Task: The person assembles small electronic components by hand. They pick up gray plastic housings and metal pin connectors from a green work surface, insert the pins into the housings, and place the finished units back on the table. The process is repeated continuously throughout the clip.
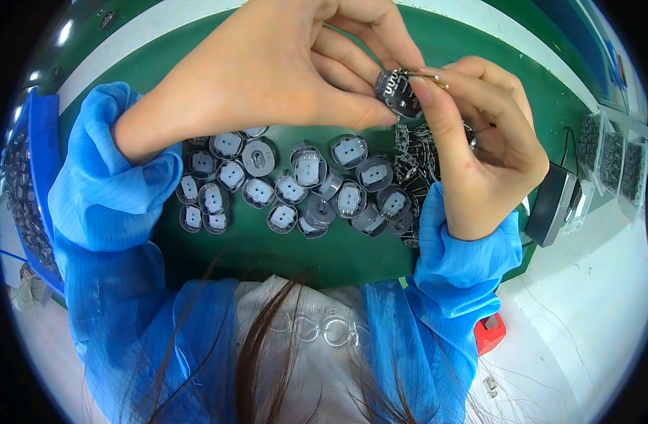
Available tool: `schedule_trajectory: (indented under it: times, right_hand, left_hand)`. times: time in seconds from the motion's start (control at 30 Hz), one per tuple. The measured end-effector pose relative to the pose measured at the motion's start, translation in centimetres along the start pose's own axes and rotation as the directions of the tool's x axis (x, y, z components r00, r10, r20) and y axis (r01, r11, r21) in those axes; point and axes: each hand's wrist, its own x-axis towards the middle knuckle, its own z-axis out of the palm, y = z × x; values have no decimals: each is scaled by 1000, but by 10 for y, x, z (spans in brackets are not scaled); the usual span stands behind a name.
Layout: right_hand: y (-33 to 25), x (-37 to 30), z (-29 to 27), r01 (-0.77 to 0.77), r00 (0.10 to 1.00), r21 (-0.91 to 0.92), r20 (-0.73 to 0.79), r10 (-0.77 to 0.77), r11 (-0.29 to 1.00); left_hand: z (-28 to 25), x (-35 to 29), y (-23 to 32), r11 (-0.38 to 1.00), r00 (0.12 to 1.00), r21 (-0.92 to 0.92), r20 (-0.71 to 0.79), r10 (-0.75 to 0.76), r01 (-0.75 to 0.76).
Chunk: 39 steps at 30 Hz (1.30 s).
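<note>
My left hand point(267, 63) is raised above the table and closed round a small round dark housing point(399, 93) with bright metal contacts on its face. Against the housing's right edge, my right hand point(479, 120) pinches a thin metal pin piece point(437, 79) between thumb and forefinger. The right hand's other fingers curl inward, and what lies in that palm is only partly visible. Below the hands, several round grey housings with pale square inserts point(308, 168) lie in a loose group. Beside them, partly hidden by my right hand, is a heap of small metal parts point(413, 152).
The table has a green top point(281, 258). At the far left stands a blue bin point(45, 155) full of dark parts. To the right are clear trays of small parts point(612, 155) and a black box-shaped device point(552, 205). A red object point(490, 332) sits lower right.
</note>
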Motion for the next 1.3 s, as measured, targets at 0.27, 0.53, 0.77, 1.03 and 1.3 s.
schedule_trajectory:
  times: [0.27, 0.53, 0.77, 1.03, 1.3]
  right_hand:
    - [2, 1, -3, 100, 995, -173, 19, -98, 980]
    - [1, 2, -1, 134, 990, -311, 7, -138, 941]
    - [5, 0, 7, 265, 945, -402, -70, -318, 876]
    - [-3, -1, 9, -355, 912, 139, 270, 309, 925]
    - [9, -3, 10, -10, 992, -285, 115, 44, 959]
  left_hand:
    - [0, 0, 2, 995, 999, 100, -41, -28, 32]
    - [13, -1, 22, 963, 994, 259, -95, -54, 77]
    - [8, -4, 26, 983, 997, 178, -64, -38, 49]
    - [9, -3, 20, 985, 990, 154, -128, -64, 84]
    - [-18, 14, 14, 907, 984, 421, -158, 81, -8]
